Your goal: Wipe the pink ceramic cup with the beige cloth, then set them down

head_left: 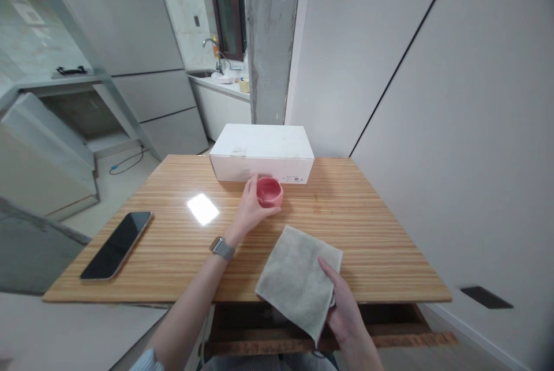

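My left hand (251, 208), with a watch on its wrist, is closed around a small pink bowl (270, 193). The thumb lies along the near side and the fingers are at the left side. The bowl is close to the front of a white box (263, 154) on the wooden table. In my right hand (341, 307) is a folded grey cloth (298, 278), pinched at its right edge with the thumb on top. The cloth hangs over the table's near edge, above an open drawer.
A black phone (116, 246) lies at the left of the wooden table (376, 232). Below the near edge an open drawer (242, 349) juts out. A white wall (454, 128) stands to the right. Behind are a sink faucet (212, 43) and grey cabinets (130, 25).
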`<state>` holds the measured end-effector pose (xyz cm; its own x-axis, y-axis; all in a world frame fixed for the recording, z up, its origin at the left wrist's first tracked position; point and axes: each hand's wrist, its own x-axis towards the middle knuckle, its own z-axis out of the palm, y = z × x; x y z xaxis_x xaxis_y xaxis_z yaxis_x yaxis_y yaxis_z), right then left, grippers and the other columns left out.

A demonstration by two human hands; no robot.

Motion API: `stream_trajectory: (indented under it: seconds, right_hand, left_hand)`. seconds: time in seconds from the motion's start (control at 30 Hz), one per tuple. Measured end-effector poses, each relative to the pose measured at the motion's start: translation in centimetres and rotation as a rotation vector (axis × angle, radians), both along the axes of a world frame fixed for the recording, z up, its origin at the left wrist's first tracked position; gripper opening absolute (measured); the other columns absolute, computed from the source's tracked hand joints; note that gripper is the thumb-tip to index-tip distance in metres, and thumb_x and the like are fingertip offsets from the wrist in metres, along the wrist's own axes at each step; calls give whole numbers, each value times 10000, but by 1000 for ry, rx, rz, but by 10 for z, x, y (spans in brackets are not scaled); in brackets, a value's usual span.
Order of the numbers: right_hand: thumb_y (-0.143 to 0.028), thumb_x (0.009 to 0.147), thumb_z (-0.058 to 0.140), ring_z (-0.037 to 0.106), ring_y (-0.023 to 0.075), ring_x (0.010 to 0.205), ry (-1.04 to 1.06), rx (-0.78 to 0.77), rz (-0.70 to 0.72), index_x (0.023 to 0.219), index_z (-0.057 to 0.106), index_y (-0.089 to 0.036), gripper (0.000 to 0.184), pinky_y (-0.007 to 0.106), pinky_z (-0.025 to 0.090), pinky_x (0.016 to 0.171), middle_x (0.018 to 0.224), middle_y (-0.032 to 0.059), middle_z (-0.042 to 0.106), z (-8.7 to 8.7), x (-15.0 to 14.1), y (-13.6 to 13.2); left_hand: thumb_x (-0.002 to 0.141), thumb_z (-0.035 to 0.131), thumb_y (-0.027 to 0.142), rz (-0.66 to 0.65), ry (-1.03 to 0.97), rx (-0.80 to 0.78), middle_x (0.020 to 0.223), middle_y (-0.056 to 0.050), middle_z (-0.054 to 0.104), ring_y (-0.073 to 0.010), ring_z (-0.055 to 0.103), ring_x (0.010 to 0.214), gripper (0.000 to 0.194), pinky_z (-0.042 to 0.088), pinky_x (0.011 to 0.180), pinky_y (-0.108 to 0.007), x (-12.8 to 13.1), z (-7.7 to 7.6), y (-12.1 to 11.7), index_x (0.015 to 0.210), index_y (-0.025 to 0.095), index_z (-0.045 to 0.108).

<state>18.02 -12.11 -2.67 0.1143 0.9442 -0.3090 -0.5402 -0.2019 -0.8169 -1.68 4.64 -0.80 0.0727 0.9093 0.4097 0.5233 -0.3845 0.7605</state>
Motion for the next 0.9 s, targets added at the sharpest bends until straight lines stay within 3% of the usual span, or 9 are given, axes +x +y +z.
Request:
stream_trajectory:
  seconds: [0.13,0.23,0.33,0.43,0.5,0.6,0.7,0.8,0.9]
  right_hand:
    - [-389,758,670,684,287,974,33,-42,-2,913,698,-173,267,442,566,836,814,101,746,-2,11,10]
    - [-375,747,672,673,275,1002,22,-16,-116,921,686,-188,257,433,565,858,866,88,746,1,21,27]
    - [-369,740,671,665,248,1018,-2,13,-285,963,667,-207,276,395,567,864,950,64,738,10,21,53]
    - [-375,728,679,636,210,1074,-20,43,-446,1083,619,-206,397,346,544,894,1086,36,703,18,4,86]
    - [-397,734,653,629,208,1077,-61,95,-434,1119,602,-192,439,352,530,901,1110,37,691,22,-15,107]
    - [-428,754,610,629,212,1044,-221,253,-314,1062,632,-172,401,362,496,921,1052,47,704,23,-47,129]
    - [-432,803,540,625,215,1019,-316,300,-417,1053,640,-139,398,369,471,928,1032,75,703,20,-69,139]
    - [-425,828,508,612,218,1037,-347,355,-448,1098,629,-128,419,382,445,957,1042,84,695,18,-76,140]
    - [-436,861,462,579,235,1110,-460,483,-364,1144,621,-143,437,407,417,992,1096,100,677,18,-67,138]
  left_hand:
    - [545,816,410,45,-36,7,1357,-146,419,-294,405,1294,1009,334,1086,-447,3,-18,15,1393,170,324]
    - [536,827,377,47,-60,59,1277,-103,487,-264,476,1214,898,390,1041,-417,3,-13,5,1322,211,425]
    - [516,843,367,8,-114,74,1236,-83,511,-246,515,1156,918,419,1009,-403,2,-2,-12,1323,234,427]
    - [525,844,377,-56,-228,63,1271,-90,502,-246,521,1170,940,412,1021,-408,6,2,-25,1344,244,400]
    - [517,849,379,-108,-334,24,1309,-103,493,-253,521,1189,976,407,1031,-413,11,1,-31,1359,244,373]
    - [553,831,407,-207,-528,-92,1333,-118,502,-252,534,1192,974,424,1025,-406,16,-3,-29,1375,240,335]
    - [787,593,551,-213,-801,-274,1327,-136,527,-235,550,1189,716,450,1006,-408,13,-5,-21,1368,214,345]
    - [893,375,589,-239,-986,-470,1294,-138,570,-236,549,1196,589,449,1017,-416,6,-3,-15,1293,167,473]
    - [886,418,574,-400,-1044,-638,1240,-107,621,-255,567,1170,553,466,998,-430,4,0,-18,1240,173,558]
